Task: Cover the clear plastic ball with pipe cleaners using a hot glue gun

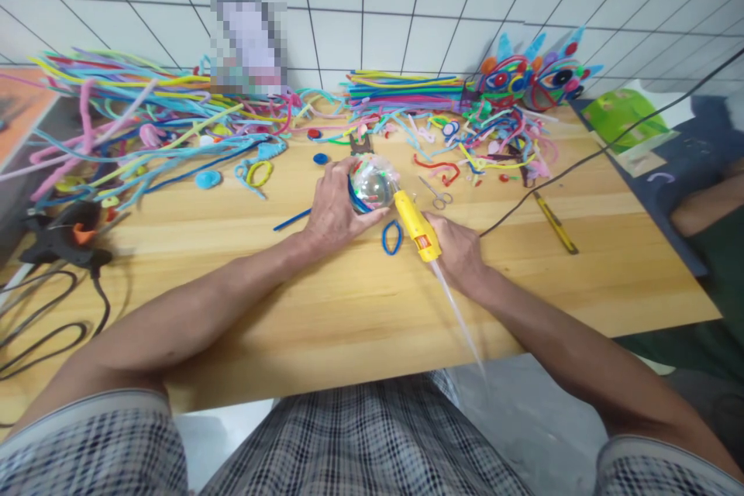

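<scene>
My left hand is wrapped round the left side of a clear, round plastic piece with a blue pipe cleaner along its edge. A yellow glue gun is held in my right hand, its nozzle touching or very near the right side of the clear piece. A long clear glue stick trails from the gun's back end. Just below the clear piece lies a blue pipe-cleaner loop on the table. Another blue pipe cleaner pokes out left of my left hand.
Pipe cleaners are heaped along the wall. Small scissors and a yellow cutter lie on the right, crossed nearby by a black cord. Decorated faces stand behind. A black stand is left; a person's arm is right.
</scene>
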Action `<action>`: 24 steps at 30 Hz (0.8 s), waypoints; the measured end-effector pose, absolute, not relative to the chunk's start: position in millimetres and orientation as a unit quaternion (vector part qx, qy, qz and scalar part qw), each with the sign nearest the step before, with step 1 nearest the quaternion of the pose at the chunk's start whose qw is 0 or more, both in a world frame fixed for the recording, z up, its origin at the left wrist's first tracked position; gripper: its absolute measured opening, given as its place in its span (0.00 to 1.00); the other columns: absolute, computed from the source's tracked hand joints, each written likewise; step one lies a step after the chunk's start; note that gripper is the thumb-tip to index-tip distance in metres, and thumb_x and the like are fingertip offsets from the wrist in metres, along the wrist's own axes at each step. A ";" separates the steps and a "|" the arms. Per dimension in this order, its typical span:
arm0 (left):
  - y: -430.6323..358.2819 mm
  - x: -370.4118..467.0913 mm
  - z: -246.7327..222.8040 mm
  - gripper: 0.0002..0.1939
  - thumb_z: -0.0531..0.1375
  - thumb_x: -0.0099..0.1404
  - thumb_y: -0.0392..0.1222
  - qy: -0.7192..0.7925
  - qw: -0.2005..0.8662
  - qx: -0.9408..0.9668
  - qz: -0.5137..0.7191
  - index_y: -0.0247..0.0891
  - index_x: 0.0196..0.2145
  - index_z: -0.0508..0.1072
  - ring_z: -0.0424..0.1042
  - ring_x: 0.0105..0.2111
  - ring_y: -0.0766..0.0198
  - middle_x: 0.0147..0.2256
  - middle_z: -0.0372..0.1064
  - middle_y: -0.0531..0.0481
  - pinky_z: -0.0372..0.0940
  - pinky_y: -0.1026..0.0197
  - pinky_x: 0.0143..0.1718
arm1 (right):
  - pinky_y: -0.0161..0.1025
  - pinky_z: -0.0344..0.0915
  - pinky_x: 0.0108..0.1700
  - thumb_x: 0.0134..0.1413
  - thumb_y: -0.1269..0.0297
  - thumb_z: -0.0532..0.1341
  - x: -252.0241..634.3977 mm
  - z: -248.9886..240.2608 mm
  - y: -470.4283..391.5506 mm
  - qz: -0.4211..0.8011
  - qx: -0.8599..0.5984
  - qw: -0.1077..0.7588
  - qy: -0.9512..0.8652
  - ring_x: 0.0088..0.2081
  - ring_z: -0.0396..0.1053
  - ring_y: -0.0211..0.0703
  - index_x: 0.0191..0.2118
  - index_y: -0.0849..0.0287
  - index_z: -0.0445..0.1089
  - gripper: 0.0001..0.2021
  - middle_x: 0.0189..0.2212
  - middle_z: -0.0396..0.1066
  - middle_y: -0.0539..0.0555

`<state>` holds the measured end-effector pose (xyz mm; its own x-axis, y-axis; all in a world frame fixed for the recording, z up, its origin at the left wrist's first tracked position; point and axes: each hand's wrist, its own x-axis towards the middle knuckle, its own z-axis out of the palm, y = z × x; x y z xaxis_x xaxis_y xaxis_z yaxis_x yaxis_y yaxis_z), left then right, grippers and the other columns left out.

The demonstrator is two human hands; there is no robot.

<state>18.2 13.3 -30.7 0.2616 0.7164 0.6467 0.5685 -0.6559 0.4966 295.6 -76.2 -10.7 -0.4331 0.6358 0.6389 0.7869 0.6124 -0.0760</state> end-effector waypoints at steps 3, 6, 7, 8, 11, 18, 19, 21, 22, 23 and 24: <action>14.1 18.5 -32.3 0.53 0.69 0.66 0.79 0.408 0.073 0.788 0.456 0.40 0.71 0.59 0.74 0.65 0.35 0.64 0.70 0.32 0.71 0.34 0.67 | 0.41 0.77 0.41 0.78 0.65 0.55 295.6 -12.2 -76.8 -0.115 -0.438 0.310 -0.836 0.36 0.83 0.48 0.63 0.59 0.73 0.17 0.39 0.86 0.56; 14.0 19.4 -31.9 0.54 0.70 0.65 0.80 0.419 0.078 0.786 0.447 0.40 0.71 0.60 0.74 0.65 0.35 0.64 0.70 0.32 0.72 0.34 0.67 | 0.40 0.77 0.41 0.77 0.64 0.55 296.1 -14.5 -77.2 -0.120 -0.444 0.304 -0.834 0.36 0.83 0.49 0.63 0.59 0.74 0.17 0.39 0.86 0.57; 13.7 19.7 -31.3 0.54 0.71 0.64 0.80 0.423 0.081 0.785 0.445 0.40 0.71 0.60 0.74 0.65 0.35 0.65 0.70 0.32 0.71 0.34 0.67 | 0.41 0.77 0.41 0.77 0.64 0.55 296.3 -15.1 -77.3 -0.121 -0.443 0.304 -0.835 0.37 0.83 0.49 0.63 0.59 0.74 0.18 0.39 0.86 0.57; 13.5 19.9 -30.7 0.55 0.71 0.63 0.79 0.426 0.083 0.784 0.443 0.40 0.71 0.60 0.73 0.66 0.35 0.65 0.70 0.33 0.71 0.34 0.67 | 0.41 0.77 0.42 0.76 0.65 0.55 296.4 -15.5 -77.3 -0.122 -0.442 0.304 -0.835 0.37 0.83 0.49 0.64 0.59 0.74 0.18 0.40 0.86 0.57; 13.0 20.4 -29.2 0.55 0.73 0.62 0.78 0.428 0.087 0.783 0.442 0.41 0.71 0.60 0.73 0.66 0.35 0.65 0.70 0.33 0.71 0.35 0.66 | 0.41 0.78 0.42 0.75 0.66 0.56 296.4 -15.8 -77.2 -0.121 -0.442 0.302 -0.836 0.38 0.83 0.50 0.64 0.59 0.73 0.18 0.40 0.86 0.58; 13.5 19.9 -29.3 0.54 0.74 0.63 0.76 0.430 0.092 0.787 0.434 0.41 0.71 0.60 0.73 0.66 0.34 0.65 0.70 0.32 0.72 0.34 0.66 | 0.40 0.77 0.40 0.79 0.65 0.54 291.7 -13.8 -75.8 -0.151 -0.431 0.322 -0.829 0.35 0.84 0.48 0.61 0.61 0.74 0.16 0.38 0.86 0.58; 13.5 19.8 -29.1 0.54 0.74 0.63 0.76 0.428 0.090 0.789 0.433 0.41 0.71 0.60 0.73 0.67 0.34 0.65 0.70 0.32 0.72 0.33 0.65 | 0.40 0.77 0.40 0.79 0.64 0.55 290.9 -13.4 -75.6 -0.153 -0.428 0.328 -0.828 0.35 0.84 0.48 0.61 0.61 0.74 0.16 0.38 0.86 0.58; 13.1 19.8 -28.3 0.53 0.73 0.64 0.76 0.425 0.090 0.791 0.431 0.42 0.71 0.59 0.73 0.66 0.34 0.65 0.70 0.32 0.72 0.33 0.65 | 0.40 0.76 0.39 0.80 0.64 0.55 289.9 -12.6 -75.4 -0.157 -0.424 0.338 -0.826 0.35 0.84 0.48 0.60 0.61 0.74 0.15 0.38 0.86 0.57; 12.9 20.0 -27.9 0.53 0.73 0.65 0.76 0.424 0.091 0.791 0.431 0.42 0.71 0.59 0.73 0.66 0.34 0.65 0.71 0.32 0.72 0.33 0.65 | 0.40 0.76 0.38 0.80 0.63 0.54 289.8 -12.4 -75.4 -0.158 -0.422 0.340 -0.825 0.35 0.84 0.48 0.60 0.61 0.74 0.15 0.38 0.86 0.57; 12.7 20.3 -27.4 0.52 0.73 0.65 0.76 0.425 0.092 0.791 0.431 0.43 0.71 0.59 0.73 0.66 0.34 0.65 0.71 0.32 0.73 0.33 0.64 | 0.40 0.76 0.38 0.81 0.63 0.54 290.0 -12.3 -75.5 -0.159 -0.421 0.341 -0.826 0.35 0.84 0.48 0.60 0.61 0.74 0.15 0.38 0.86 0.57; 12.5 20.6 -27.0 0.52 0.73 0.65 0.76 0.426 0.093 0.790 0.432 0.43 0.71 0.59 0.74 0.66 0.34 0.65 0.71 0.33 0.73 0.33 0.64 | 0.40 0.77 0.39 0.80 0.64 0.54 290.4 -12.3 -75.6 -0.159 -0.422 0.338 -0.826 0.35 0.84 0.48 0.61 0.61 0.74 0.15 0.38 0.86 0.57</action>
